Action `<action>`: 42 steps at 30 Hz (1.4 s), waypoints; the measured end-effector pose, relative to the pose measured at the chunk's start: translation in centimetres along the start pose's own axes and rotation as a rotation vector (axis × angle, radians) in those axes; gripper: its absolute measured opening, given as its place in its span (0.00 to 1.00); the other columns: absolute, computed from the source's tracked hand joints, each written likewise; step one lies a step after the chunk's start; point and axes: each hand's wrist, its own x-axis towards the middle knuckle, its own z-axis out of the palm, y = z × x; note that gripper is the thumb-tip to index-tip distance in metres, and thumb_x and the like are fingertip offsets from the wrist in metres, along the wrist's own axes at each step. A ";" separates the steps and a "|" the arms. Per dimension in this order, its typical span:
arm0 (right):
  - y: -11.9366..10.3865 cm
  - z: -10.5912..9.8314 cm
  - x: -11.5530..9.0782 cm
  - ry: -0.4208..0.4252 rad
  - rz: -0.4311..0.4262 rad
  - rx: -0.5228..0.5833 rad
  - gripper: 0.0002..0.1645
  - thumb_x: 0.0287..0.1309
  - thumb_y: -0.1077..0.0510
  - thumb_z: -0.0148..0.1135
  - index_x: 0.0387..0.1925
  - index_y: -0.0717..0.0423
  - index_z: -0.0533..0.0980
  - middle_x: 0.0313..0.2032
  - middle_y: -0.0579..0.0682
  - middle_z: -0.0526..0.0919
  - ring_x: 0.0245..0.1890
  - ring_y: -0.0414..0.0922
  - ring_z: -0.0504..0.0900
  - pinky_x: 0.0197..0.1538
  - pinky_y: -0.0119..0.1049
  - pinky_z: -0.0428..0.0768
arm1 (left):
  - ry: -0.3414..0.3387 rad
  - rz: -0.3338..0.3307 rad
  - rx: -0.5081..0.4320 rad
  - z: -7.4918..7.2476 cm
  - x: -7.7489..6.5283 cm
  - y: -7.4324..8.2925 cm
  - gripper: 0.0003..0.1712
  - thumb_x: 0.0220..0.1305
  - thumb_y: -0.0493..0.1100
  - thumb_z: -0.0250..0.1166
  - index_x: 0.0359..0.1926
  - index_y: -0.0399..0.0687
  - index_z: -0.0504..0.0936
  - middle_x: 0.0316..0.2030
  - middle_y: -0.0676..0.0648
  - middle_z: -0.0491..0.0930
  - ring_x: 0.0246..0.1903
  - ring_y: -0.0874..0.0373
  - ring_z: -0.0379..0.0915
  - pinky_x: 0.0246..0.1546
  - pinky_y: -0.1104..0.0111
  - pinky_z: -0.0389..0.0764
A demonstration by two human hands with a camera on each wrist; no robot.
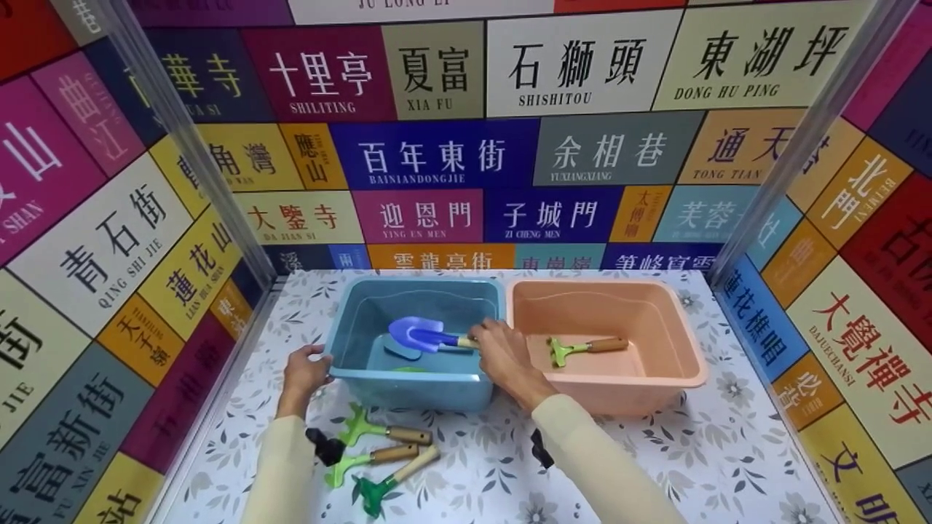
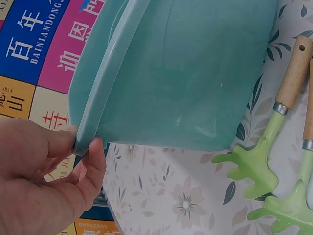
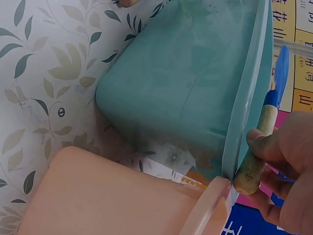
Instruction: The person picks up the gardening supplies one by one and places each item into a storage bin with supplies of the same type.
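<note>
My right hand (image 1: 502,354) holds a blue trowel (image 1: 419,335) by its wooden handle (image 3: 253,161), above the blue-green tub (image 1: 419,393). The trowel's blade points left over the tub's inside. At the tub's left end, my left hand (image 2: 58,176) pinches the rim (image 2: 110,63) between thumb and fingers. Inside that tub, a blue blade and a bit of green show below the trowel. A light green hand rake (image 1: 582,348) with a brown handle lies in the orange tub (image 1: 604,397) to the right.
In front of the blue-green tub lie two light green rakes (image 1: 382,433) (image 2: 257,169) and a dark green tool (image 1: 375,491) with a pale handle. The tubs stand side by side on a flower-patterned tabletop (image 1: 728,466), with sign-covered walls behind and at both sides.
</note>
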 end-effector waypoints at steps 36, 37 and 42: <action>-1.3 2.2 -0.6 0.027 -0.084 -0.002 0.14 0.53 0.66 0.68 0.43 0.52 0.85 0.37 0.51 0.82 0.41 0.50 0.82 0.43 0.48 0.84 | 0.013 0.009 -0.025 0.1 0.3 -0.4 0.25 0.71 0.35 0.54 0.66 0.27 0.69 0.61 0.23 0.70 0.28 0.60 0.79 0.31 0.73 0.85; -1.3 2.3 -0.6 0.032 -0.089 -0.001 0.14 0.53 0.66 0.68 0.43 0.52 0.85 0.37 0.51 0.82 0.40 0.50 0.82 0.42 0.48 0.84 | 0.016 0.013 -0.030 0.1 0.3 -0.4 0.25 0.71 0.35 0.54 0.65 0.27 0.69 0.60 0.23 0.70 0.27 0.60 0.79 0.30 0.73 0.85; -1.2 2.4 -0.5 0.023 -0.097 0.003 0.14 0.52 0.66 0.68 0.41 0.51 0.85 0.36 0.50 0.82 0.39 0.50 0.82 0.41 0.48 0.84 | 0.019 0.009 -0.032 0.2 0.6 -0.6 0.24 0.71 0.35 0.55 0.65 0.27 0.70 0.59 0.22 0.71 0.26 0.62 0.79 0.29 0.74 0.84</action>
